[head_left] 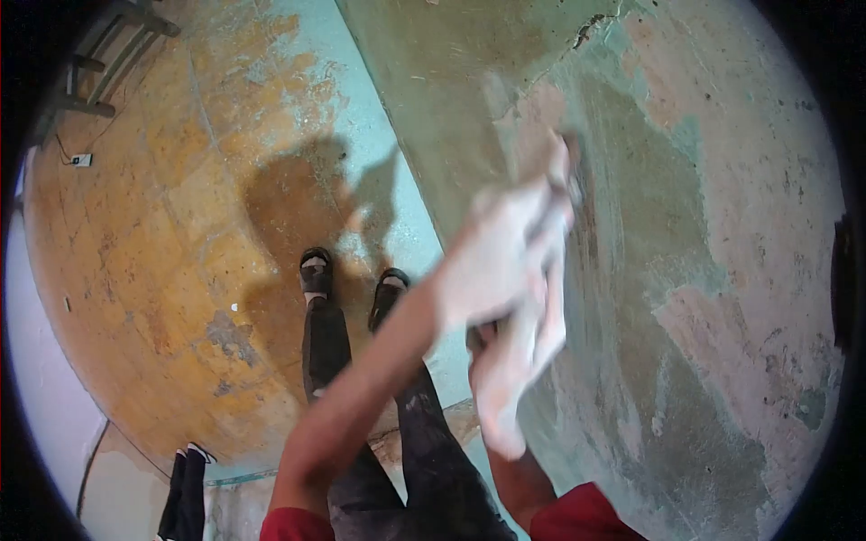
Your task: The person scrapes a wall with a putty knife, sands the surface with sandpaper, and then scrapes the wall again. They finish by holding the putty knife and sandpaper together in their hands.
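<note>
Meeting in front of the body, the left hand (496,248) lies against and partly over the right hand (528,338), both angled up and away from me. I judge they are brought together so that each can bear on the other, with the forearms coming in from either side. Blur hides their outlines: fingers look fairly straight, but I cannot tell how wide the hands are or whether anything sits between them. I make out no tool in either; the nearest thing beyond them is the green surface (658,234), with its pink patches, and I can't say whether it is wall or floor. Below, the sandals (316,266) stand apart on the floor (135,270), probably for steady balance, with a shadow (293,194) spread ahead of them. Off at the upper left I see a frame (117,54) beside a small white thing (82,160); another person's legs (185,496) show at the lower left.
</note>
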`<act>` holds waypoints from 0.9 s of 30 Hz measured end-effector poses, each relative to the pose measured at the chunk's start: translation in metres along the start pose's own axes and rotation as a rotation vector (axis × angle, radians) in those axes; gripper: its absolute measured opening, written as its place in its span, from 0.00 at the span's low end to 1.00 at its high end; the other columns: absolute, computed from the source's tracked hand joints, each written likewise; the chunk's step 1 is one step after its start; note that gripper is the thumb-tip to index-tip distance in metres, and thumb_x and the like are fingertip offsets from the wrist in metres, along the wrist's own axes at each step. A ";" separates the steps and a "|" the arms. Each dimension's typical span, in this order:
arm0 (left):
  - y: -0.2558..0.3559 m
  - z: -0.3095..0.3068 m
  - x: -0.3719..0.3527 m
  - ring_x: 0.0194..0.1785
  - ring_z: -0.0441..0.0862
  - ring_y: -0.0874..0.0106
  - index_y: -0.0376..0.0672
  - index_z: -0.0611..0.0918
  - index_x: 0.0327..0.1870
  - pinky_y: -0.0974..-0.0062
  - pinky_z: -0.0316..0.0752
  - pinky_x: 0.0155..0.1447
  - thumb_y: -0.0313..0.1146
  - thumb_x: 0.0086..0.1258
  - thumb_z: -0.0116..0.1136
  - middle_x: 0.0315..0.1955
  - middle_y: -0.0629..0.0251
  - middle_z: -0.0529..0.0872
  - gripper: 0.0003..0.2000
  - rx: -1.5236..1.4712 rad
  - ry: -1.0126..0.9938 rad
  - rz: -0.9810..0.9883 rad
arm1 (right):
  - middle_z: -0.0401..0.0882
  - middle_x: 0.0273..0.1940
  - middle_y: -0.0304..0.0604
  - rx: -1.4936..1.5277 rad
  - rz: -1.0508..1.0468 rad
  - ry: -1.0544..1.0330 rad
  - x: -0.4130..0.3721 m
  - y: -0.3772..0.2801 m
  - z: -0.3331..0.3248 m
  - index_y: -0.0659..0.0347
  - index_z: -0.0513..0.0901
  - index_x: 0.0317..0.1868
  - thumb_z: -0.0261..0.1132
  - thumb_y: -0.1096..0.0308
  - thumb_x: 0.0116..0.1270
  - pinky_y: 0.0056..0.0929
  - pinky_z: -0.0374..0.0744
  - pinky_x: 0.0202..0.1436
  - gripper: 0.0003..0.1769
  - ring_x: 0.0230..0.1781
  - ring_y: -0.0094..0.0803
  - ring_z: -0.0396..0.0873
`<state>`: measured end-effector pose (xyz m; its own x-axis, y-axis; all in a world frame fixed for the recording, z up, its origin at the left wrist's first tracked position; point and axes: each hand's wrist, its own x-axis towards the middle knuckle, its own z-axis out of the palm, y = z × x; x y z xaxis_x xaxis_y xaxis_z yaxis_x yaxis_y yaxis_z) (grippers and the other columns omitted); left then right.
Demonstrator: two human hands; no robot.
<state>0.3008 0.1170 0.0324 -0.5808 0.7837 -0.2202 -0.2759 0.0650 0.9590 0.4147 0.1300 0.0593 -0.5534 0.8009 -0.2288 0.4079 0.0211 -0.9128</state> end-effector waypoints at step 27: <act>0.008 -0.018 0.010 0.51 0.84 0.68 0.30 0.76 0.59 0.67 0.78 0.53 0.29 0.75 0.54 0.53 0.44 0.83 0.16 0.032 -0.013 0.116 | 0.79 0.38 0.41 0.142 -0.015 0.029 0.013 0.003 0.025 0.67 0.61 0.77 0.51 0.52 0.80 0.20 0.62 0.21 0.34 0.21 0.17 0.67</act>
<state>0.2792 0.1142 0.0343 -0.5970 0.7953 -0.1055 -0.1833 -0.0071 0.9830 0.3906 0.1251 0.0453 -0.5364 0.8183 -0.2064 0.2917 -0.0497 -0.9552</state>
